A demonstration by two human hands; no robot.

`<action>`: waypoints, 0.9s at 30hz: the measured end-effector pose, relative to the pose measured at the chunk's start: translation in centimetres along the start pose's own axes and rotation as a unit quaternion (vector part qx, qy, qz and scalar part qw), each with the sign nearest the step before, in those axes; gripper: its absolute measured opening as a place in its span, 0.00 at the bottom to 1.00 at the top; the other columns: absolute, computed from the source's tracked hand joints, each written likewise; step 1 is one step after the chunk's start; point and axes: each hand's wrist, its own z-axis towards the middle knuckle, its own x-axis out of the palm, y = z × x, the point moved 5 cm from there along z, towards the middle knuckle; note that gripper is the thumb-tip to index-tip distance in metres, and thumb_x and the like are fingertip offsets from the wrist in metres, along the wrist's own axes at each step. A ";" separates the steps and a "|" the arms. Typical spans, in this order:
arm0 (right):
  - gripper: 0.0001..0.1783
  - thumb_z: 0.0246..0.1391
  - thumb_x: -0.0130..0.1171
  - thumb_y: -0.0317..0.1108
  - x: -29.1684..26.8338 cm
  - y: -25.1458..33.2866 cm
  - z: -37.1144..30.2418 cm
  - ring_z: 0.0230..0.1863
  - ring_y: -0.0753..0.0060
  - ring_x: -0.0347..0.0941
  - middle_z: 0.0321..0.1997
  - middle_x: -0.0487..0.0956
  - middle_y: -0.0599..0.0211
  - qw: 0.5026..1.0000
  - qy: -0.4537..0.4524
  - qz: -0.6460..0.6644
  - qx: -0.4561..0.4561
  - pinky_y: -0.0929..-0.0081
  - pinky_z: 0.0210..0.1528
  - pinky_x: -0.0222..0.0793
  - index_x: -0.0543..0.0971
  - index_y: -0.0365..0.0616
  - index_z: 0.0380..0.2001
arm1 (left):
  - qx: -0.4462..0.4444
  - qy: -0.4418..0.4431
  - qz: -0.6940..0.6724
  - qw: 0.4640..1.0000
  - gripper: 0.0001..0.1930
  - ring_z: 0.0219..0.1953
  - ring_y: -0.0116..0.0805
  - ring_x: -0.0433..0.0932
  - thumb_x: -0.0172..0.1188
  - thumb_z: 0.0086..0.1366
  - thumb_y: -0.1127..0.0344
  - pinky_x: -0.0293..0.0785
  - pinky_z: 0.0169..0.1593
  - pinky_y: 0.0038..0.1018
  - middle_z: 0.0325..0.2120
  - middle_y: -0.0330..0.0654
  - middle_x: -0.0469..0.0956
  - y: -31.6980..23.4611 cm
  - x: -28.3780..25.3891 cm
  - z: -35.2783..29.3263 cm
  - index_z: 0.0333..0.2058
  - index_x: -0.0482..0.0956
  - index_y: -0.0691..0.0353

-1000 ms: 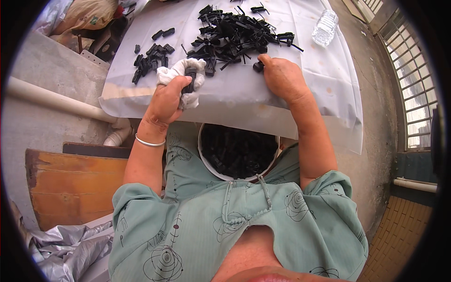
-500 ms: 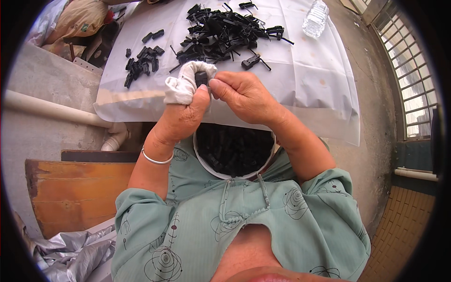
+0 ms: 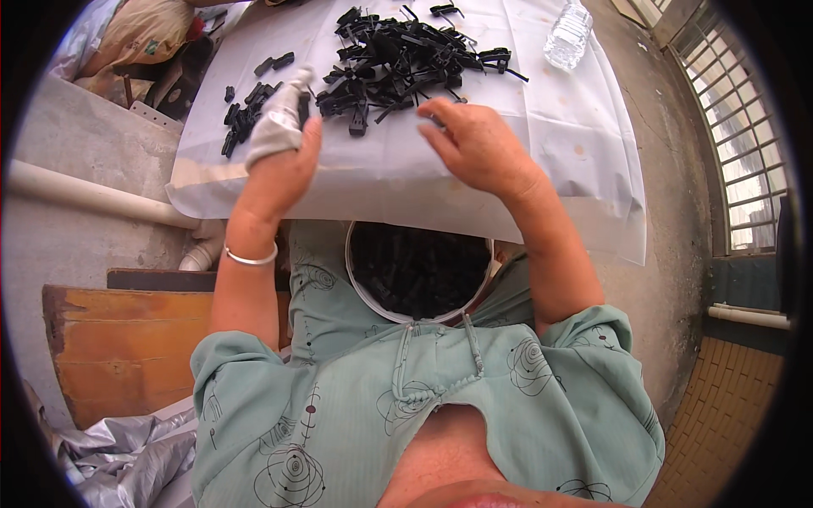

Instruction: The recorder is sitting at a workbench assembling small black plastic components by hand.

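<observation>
My left hand (image 3: 282, 146), partly covered by a white cloth glove, is over the left of the table, beside a small group of black plastic parts (image 3: 241, 124). A dark plastic part (image 3: 304, 107) shows between its gloved fingers and bare thumb; motion blurs the fingers. To the right, my right hand (image 3: 478, 144) hovers over the sheet with thumb and forefinger apart, nothing seen between them. Its fingertips are near the lower right of a large heap of black plastic parts (image 3: 389, 63), many with thin rods sticking out.
White plastic sheeting (image 3: 550, 161) covers the table. A clear plastic bottle (image 3: 568, 35) lies at the far right. Below the table's near edge, a white-rimmed bucket (image 3: 349, 254) between my legs contains many black parts. At left are a pale pipe (image 3: 102, 195) and an orange-brown board (image 3: 127, 356).
My hands have come apart from working together on a black part. The left has shifted left toward the small group; the right has moved slightly right and forward, its fingers now opened.
</observation>
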 end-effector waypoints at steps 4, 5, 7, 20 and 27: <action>0.11 0.50 0.54 0.34 0.9 -3.7 0.0 0.27 0.57 0.73 0.24 0.76 0.57 0.978 0.012 -0.208 0.029 0.66 0.30 0.68 0.74 0.41 0.37 | -0.006 -0.032 0.260 0.965 0.26 0.46 0.51 0.68 0.57 0.54 0.69 0.67 0.49 0.36 0.43 0.57 0.69 2.6 -1.3 0.0 0.53 0.63 0.67; 0.11 0.50 0.55 0.33 1.1 -3.7 0.0 0.26 0.58 0.73 0.24 0.76 0.57 0.975 0.013 -0.218 0.027 0.66 0.30 0.68 0.74 0.41 0.37 | -0.013 -0.019 0.278 0.960 0.27 0.46 0.52 0.68 0.58 0.54 0.69 0.67 0.49 0.37 0.43 0.57 0.69 2.4 -0.7 -0.5 0.53 0.63 0.67; 0.11 0.49 0.55 0.32 1.1 -3.0 -0.3 0.25 0.59 0.73 0.23 0.76 0.58 0.973 0.017 -0.227 0.024 0.67 0.30 0.68 0.74 0.40 0.37 | 0.039 -0.011 0.119 0.992 0.26 0.42 0.45 0.72 0.59 0.54 0.69 0.69 0.45 0.32 0.40 0.53 0.72 0.1 1.1 -1.6 0.51 0.65 0.67; 0.06 0.52 0.55 0.32 0.7 1.4 -1.3 0.20 0.84 0.59 0.18 0.67 0.71 0.972 -0.052 0.225 0.046 0.80 0.22 0.57 0.74 0.39 0.28 | -0.204 0.028 -0.411 0.888 0.14 0.24 0.20 0.70 0.52 0.63 0.69 0.70 0.24 0.17 0.30 0.38 0.72 -4.4 5.7 -3.9 0.46 0.64 0.64; 0.09 0.48 0.62 0.29 1.5 2.2 -2.0 0.20 0.89 0.58 0.18 0.66 0.78 0.947 -0.104 0.300 0.049 0.85 0.20 0.55 0.71 0.39 0.23 | -0.267 0.048 -0.491 0.828 0.12 0.18 0.19 0.68 0.51 0.63 0.69 0.66 0.21 0.15 0.27 0.37 0.73 -4.4 6.4 -4.3 0.45 0.68 0.66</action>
